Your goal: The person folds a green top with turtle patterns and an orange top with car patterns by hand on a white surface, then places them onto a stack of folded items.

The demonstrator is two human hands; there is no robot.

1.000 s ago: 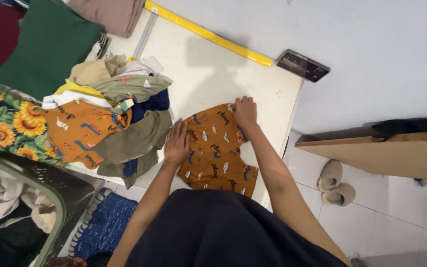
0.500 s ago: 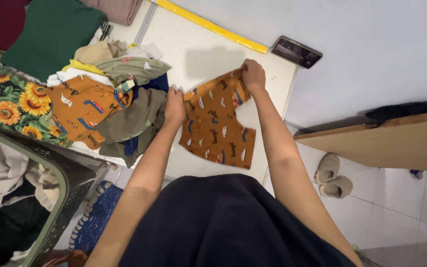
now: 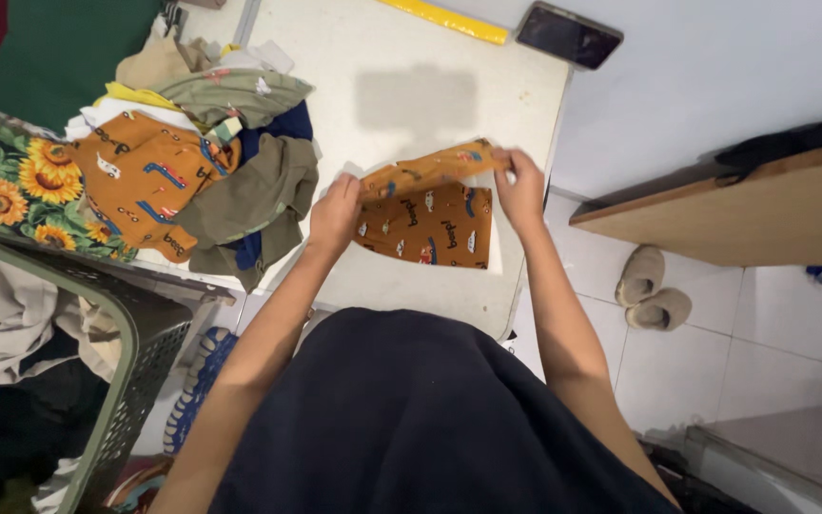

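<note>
Item: small orange printed shorts (image 3: 427, 221), patterned with little vehicles, lay near the front right corner of a white table (image 3: 401, 57), upper half lifted and doubled toward the wearer. Left hand (image 3: 335, 214): closed in a pinch on the left end of the raised fold. Right hand (image 3: 521, 181): closed likewise on the right end, close to the table's right edge. Both held the fold off the lower layer, which rested flat. Adjacent, to the left: a loose heap of clothes (image 3: 197, 162) in olive, navy, white and yellow, with a second orange printed garment (image 3: 145, 181) on top; the heap's olive piece lay just beside the left hand. Beyond it, a sunflower-print cloth (image 3: 11, 186) and a green mesh laundry basket (image 3: 135, 362) holding more garments. At the far edge: a dark phone (image 3: 568, 35) and a yellow ruler (image 3: 444, 19). On the tiled floor to the right: a pair of beige slippers (image 3: 652, 290). Risk, as judged: the fold could land crooked if one pinch released first, and the shorts, lying so near the corner, could slide off the edge if dragged right; the nearby heap could snag the left side.
</note>
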